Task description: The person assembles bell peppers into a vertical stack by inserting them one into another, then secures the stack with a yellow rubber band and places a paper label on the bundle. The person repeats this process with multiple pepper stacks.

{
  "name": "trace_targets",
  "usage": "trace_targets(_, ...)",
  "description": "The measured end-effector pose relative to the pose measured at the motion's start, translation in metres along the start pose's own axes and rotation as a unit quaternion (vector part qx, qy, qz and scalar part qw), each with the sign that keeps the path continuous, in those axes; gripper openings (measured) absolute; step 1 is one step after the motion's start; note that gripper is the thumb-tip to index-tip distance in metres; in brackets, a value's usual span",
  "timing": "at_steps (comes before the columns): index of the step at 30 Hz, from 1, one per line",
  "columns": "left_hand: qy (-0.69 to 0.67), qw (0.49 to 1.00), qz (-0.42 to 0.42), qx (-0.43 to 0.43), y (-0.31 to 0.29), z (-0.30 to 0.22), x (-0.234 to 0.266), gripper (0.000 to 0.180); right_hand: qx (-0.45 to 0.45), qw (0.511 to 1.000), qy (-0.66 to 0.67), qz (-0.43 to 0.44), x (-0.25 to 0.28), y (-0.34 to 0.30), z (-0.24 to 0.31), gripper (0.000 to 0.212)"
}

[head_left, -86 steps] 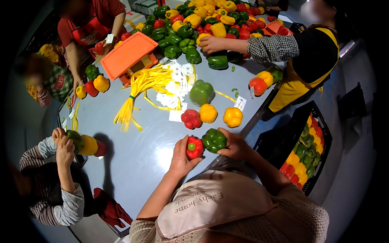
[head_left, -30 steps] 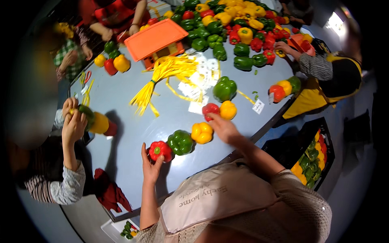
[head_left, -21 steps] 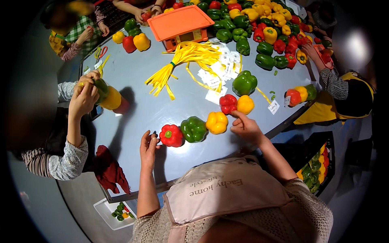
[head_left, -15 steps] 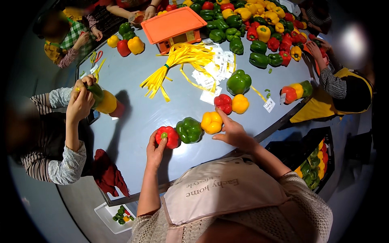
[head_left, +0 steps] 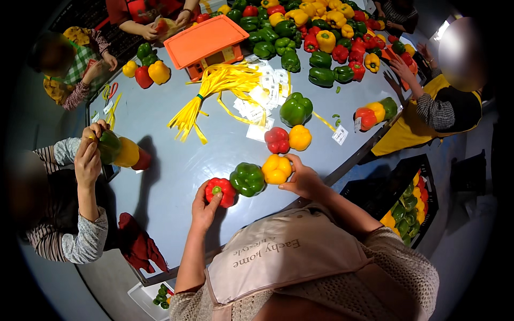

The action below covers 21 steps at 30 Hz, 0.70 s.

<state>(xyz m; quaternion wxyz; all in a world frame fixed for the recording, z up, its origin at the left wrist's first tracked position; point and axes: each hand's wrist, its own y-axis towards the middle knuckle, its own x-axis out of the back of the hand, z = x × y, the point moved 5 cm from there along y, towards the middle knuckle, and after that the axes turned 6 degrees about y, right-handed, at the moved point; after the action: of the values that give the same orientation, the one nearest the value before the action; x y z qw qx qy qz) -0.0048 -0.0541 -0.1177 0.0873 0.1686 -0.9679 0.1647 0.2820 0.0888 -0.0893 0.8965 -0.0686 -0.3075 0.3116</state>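
Left fingers (head_left: pixel 214 203) clasp a red pepper (head_left: pixel 226 189); right fingers (head_left: pixel 291 187), seemingly, a yellow pepper (head_left: pixel 276 168). Likely light, firm, slippery: cup the sides.

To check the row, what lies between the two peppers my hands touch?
A green pepper lies between the red pepper and yellow pepper in the head view.

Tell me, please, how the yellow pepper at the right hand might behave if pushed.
The yellow pepper looks glossy, so it may slip slightly against the right hand. Its rounded lobes suggest an uneven roll. Pushed left, it would probably soon meet the green pepper close beside it.
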Motion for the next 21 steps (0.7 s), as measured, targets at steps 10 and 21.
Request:
trace_targets(10,0.063,0.997,-0.013,-0.031,0.003,-0.003,0.000,0.073,0.136,0.986,-0.063,-0.075,0.000,-0.004,0.024,0.101)
trace_targets(21,0.206,0.970,0.083,-0.100,0.003,-0.027,-0.014,0.099,0.186,0.977,-0.059,-0.084,0.001,-0.001,0.022,0.095)
